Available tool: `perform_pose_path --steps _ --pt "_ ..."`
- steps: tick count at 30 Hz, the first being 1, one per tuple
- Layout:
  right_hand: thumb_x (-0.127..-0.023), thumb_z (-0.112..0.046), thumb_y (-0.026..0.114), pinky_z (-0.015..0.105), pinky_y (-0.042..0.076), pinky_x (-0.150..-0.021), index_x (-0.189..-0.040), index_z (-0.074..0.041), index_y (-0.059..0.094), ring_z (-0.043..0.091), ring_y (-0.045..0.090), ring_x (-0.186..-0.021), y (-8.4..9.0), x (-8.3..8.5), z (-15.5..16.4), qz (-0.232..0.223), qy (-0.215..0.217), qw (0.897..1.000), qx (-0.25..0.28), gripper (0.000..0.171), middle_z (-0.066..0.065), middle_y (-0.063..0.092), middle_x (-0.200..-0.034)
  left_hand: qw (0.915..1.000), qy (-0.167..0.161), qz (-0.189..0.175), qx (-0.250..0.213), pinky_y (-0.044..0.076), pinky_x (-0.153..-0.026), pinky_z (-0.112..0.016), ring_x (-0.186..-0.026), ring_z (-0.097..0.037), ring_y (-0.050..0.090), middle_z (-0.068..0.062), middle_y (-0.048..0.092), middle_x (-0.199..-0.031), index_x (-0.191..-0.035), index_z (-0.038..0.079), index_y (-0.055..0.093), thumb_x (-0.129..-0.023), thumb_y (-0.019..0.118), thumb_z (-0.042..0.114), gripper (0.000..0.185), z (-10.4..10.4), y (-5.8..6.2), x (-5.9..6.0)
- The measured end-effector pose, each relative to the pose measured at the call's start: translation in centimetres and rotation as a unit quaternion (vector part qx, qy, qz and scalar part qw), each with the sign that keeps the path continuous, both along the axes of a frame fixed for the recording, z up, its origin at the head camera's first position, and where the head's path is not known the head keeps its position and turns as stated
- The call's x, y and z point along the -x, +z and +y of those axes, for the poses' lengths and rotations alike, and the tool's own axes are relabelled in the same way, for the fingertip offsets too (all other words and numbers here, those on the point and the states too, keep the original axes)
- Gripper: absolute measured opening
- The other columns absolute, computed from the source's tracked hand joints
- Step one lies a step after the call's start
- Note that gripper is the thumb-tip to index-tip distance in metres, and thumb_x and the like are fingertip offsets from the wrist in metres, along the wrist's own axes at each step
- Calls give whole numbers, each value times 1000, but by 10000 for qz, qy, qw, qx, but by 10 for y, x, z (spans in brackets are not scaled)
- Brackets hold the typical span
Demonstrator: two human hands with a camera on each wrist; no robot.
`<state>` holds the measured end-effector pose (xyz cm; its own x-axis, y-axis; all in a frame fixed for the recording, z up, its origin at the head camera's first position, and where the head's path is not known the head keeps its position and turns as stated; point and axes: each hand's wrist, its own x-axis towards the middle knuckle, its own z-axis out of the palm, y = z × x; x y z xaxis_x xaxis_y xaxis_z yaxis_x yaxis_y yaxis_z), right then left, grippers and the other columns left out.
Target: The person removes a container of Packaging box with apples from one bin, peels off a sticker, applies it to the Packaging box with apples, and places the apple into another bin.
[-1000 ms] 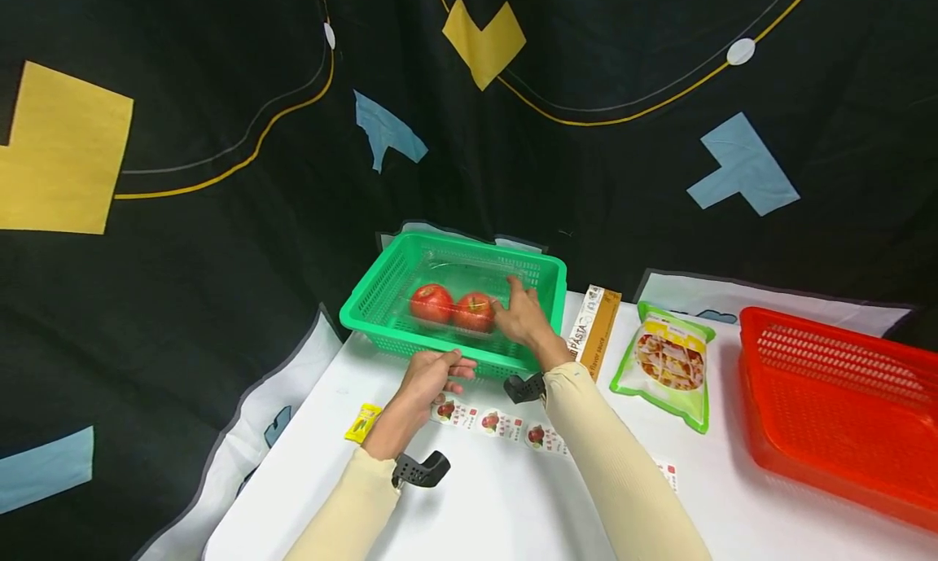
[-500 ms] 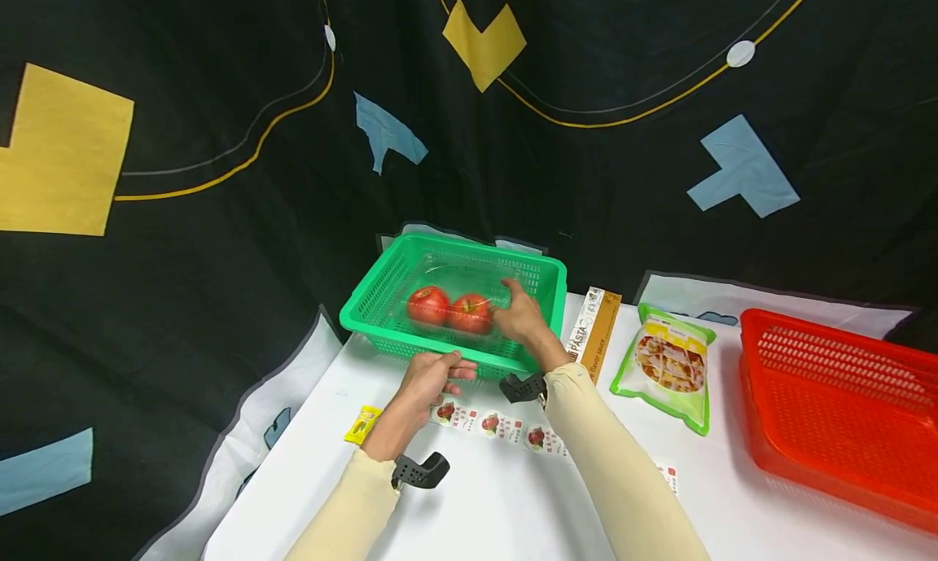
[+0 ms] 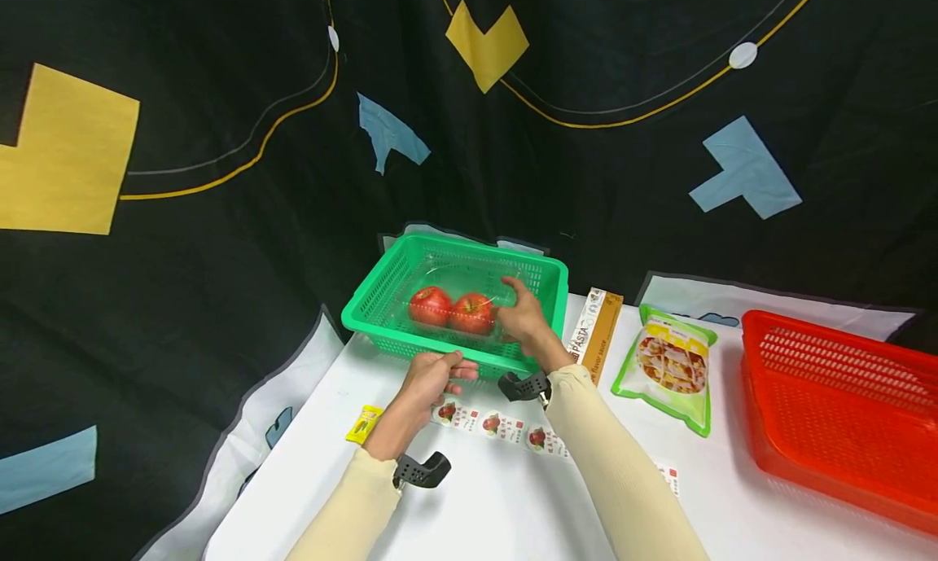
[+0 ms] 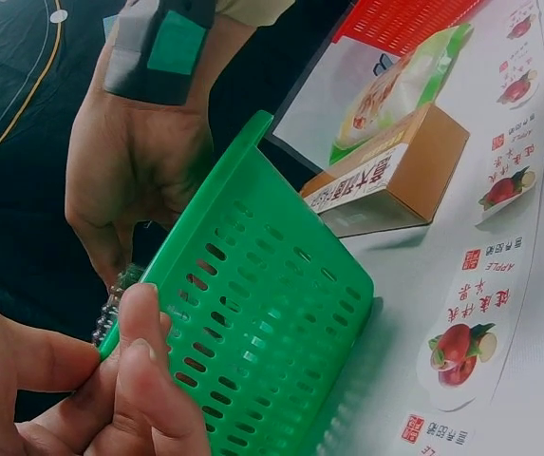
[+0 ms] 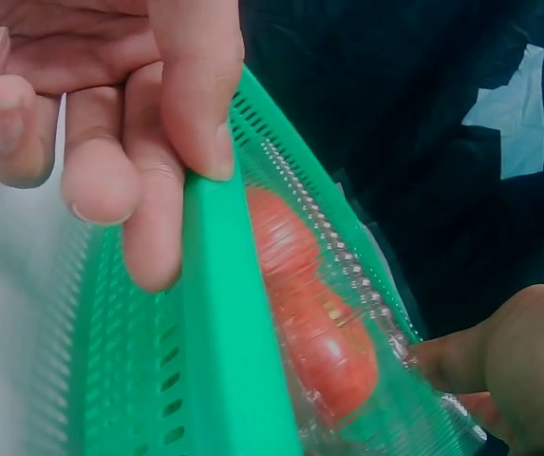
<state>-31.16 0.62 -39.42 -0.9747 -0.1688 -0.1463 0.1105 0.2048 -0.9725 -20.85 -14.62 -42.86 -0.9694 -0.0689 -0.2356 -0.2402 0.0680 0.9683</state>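
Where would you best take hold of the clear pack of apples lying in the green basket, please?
Probably its right end, from above: the clear pack lies flat inside the green basket, whose walls block its sides, and the right hand touches that end.

Your left hand [image 3: 432, 375] forward, fingers [image 4: 148, 380] curled, thumb pinching against them. Your right hand [image 3: 522, 321] farther out, fingers spread, thumb up. Both forearms sleeved.
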Motion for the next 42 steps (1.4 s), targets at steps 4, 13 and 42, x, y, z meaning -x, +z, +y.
perform_pose_path --steps 4,13,42 --pt "-92 5 56 46 55 -73 -151 -18 36 25 55 -82 -2 -2 0 -56 -8 9999 103 67 27 41 -137 10000 25 -9 14 23 -43 -20 -53 -7 52 0 72 -79 -102 -2 74 -102 49 25 37 0 -1 -1" --pt "-92 7 54 46 56 -75 -152 -17 35 26 58 -80 2 -3 2 -70 -146 9989 436 68 22 45 -121 10000 42 70 39 23 -44 -20 -53 -7 53 -1 72 -79 -104 -4 73 -102 49 24 38 1 0 0" --pt "-93 4 54 37 55 -64 -151 -21 36 27 55 -75 25 -19 6 -88 16 9970 770 66 21 54 -121 9999 77 76 14 24 -44 -21 -53 -6 53 -1 72 -81 -102 -1 74 -102 49 26 36 2 -1 -1"
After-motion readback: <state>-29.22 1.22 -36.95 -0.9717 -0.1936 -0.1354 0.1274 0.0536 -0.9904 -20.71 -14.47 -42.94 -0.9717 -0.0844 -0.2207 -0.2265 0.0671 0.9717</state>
